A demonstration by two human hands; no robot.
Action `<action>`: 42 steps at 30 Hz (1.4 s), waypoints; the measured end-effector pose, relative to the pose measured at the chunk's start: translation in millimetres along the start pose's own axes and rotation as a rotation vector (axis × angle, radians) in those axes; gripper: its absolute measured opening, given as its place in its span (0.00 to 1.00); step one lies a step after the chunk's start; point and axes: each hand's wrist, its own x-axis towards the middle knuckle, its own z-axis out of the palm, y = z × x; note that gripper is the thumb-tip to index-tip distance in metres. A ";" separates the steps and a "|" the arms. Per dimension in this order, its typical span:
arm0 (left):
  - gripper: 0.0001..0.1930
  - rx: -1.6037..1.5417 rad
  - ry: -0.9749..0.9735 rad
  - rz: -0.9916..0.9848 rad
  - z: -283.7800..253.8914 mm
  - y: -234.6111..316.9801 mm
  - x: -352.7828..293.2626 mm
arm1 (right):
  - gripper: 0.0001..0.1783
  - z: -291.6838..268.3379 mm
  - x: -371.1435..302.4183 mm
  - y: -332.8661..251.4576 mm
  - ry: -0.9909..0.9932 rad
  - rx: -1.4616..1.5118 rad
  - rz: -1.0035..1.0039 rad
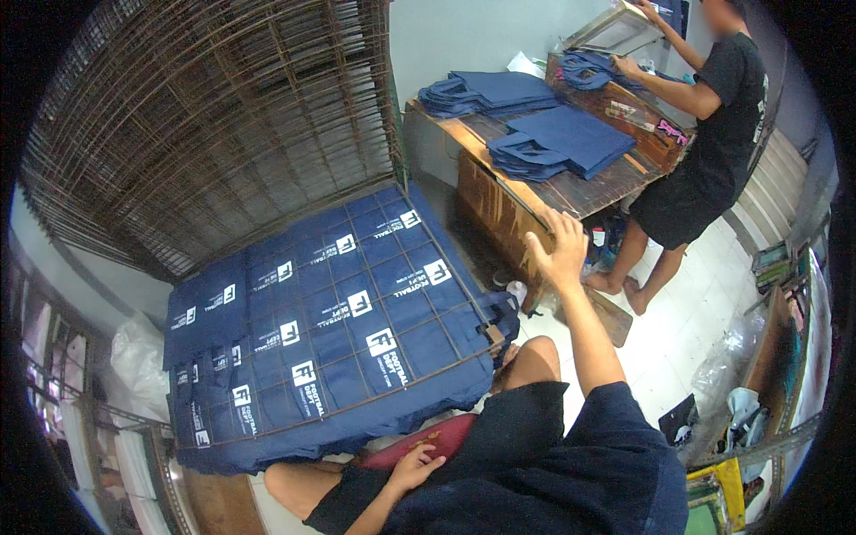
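Observation:
My right hand is raised in front of the wooden table, its fingers spread and nothing in it. Low by my lap, my left hand rests with loosely stretched fingers against a dark red rounded thing with small yellow marks; I see nothing held. In front of me, a wire drying rack has a grid shelf lying flat. On and under it are navy blue fabric bags with white prints. Many more wire shelves of the rack are tilted up at the far left.
Navy bag stacks lie on the wooden table. A co-worker stands at its right, one hand on a raised framed screen, the other near more bags. A plastic bag hangs left. Frames lean at lower right.

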 end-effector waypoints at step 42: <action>0.18 -0.334 0.224 0.113 25.0 -38.6 7.3 | 0.24 186.2 258.9 171.8 0.502 1.605 1.575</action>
